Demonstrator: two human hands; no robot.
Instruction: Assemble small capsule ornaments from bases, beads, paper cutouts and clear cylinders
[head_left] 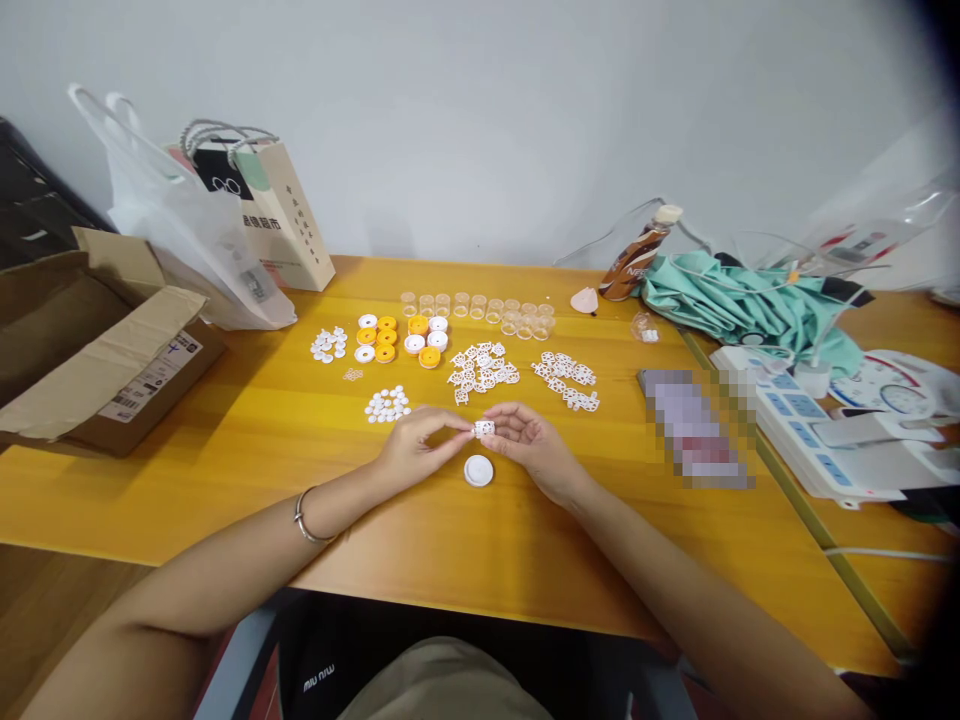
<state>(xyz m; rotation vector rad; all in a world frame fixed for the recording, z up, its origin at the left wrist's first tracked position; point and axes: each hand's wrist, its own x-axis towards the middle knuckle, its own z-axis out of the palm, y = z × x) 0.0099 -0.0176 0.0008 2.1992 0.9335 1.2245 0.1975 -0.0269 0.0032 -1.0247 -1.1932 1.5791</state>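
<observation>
The left hand (412,445) and right hand (544,455) nearly meet just beyond the round, shallow white disc (478,470), their fingertips pinching opposite ends of a small white openwork cylinder (485,428). Fingers partly hide its ends; its long axis runs sideways, above that disc, its dark-gapped pattern hard to make out.

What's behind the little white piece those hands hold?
Beyond the piece lie white cut-out shapes, with clear cups farther back. Whatever sits directly behind the piece and the fingers is covered and unseen.
</observation>
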